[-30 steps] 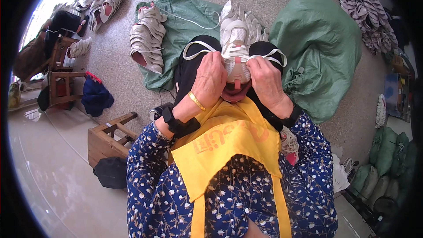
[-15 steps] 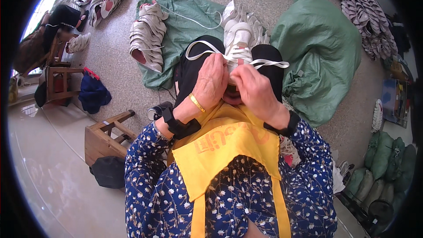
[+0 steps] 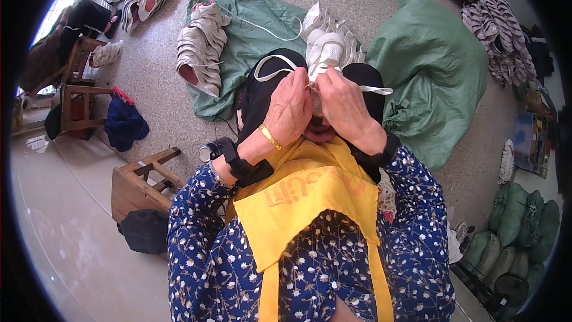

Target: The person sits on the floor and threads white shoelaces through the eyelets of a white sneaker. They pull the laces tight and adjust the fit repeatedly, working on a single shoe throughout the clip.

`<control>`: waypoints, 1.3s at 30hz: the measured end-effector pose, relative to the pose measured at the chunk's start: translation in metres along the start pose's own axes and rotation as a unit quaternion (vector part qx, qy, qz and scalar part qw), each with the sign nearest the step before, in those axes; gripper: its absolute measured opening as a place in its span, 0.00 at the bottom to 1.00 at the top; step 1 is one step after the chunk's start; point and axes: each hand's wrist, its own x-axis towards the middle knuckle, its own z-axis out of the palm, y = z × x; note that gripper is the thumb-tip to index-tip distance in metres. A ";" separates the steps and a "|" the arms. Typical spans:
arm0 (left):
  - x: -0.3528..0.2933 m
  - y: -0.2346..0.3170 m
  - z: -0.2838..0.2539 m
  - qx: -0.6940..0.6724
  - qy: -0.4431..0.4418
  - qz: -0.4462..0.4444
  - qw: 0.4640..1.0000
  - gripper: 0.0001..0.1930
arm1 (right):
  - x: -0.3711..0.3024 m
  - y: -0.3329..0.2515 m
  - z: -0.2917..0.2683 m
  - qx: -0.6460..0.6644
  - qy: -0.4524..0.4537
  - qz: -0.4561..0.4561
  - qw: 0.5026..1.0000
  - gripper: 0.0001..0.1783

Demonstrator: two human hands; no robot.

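A white sneaker upper (image 3: 329, 52) rests between my knees, its toe pointing away from me. My left hand (image 3: 289, 110) is closed at its lacing, fingertips pinched on a white shoelace (image 3: 262, 74) whose loop curves over my left knee. Close beside it, my right hand (image 3: 347, 107) is closed too, pinching the lace over the upper's eyelets. A flat lace end sticks out to the right past that hand. Both hands hide most of the lacing and the exact grip. Further white uppers (image 3: 353, 48) lie stacked just behind the one I work on.
A nested stack of white uppers (image 3: 201, 53) lies on a flat green sack (image 3: 250, 18) at the left. A full green sack (image 3: 438, 77) stands by my right knee. Wooden stools (image 3: 134, 188) are at the left; bundles of uppers (image 3: 500, 36) lie at the far right.
My right hand has moved slightly up and left over the lacing, closer to my left hand. The right lace loop now shows only as a short end.
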 end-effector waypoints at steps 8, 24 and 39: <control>-0.002 0.002 -0.006 -0.022 0.035 -0.012 0.999 0.09 | -0.049 -0.026 -0.127 0.262 -0.020 0.152 0.953 0.05; 0.014 0.014 -0.020 -0.094 -0.033 -0.020 0.995 0.06 | -0.028 -0.006 -0.127 0.488 -0.014 0.164 0.857 0.04; 0.031 0.006 -0.021 -0.408 -0.183 -0.148 0.882 0.09 | -0.038 0.009 -0.091 0.588 0.000 0.132 0.798 0.06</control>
